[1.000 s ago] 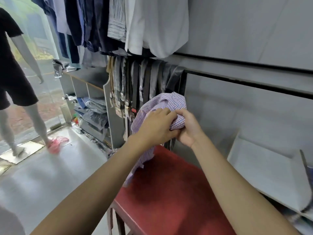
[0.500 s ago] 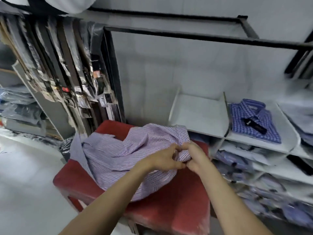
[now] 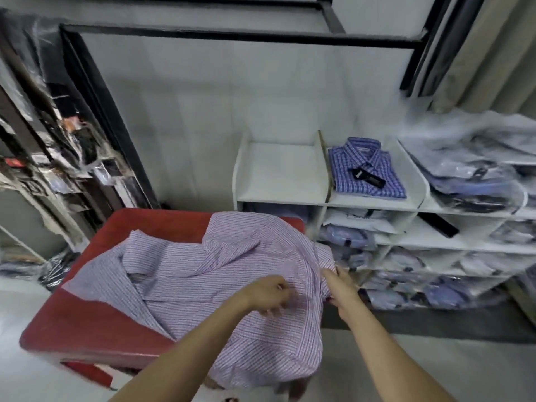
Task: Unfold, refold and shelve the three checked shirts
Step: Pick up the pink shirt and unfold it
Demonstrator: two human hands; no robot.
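Your forearms cut off at bottom edge. Your left hand [image 3: 268, 294] fingertips buried in lilac checked shirt [image 3: 232, 285] folds. Bagged shirts [image 3: 478, 169] at right edge blurred, patterns unreadable. Upper-left rack [image 3: 43, 140] smeared.

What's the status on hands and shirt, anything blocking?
Left hand and right hand both grip the lilac checked shirt. Shirt spread unfolded on red table. Top-left shelf slot free; nothing blocking.

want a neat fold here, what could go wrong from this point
The purple checked shirt overhangs the near edge of the red table, so it might slide off while handled. Both hands, left and right, grip only the right side; the bunched left part could crease into the fold.
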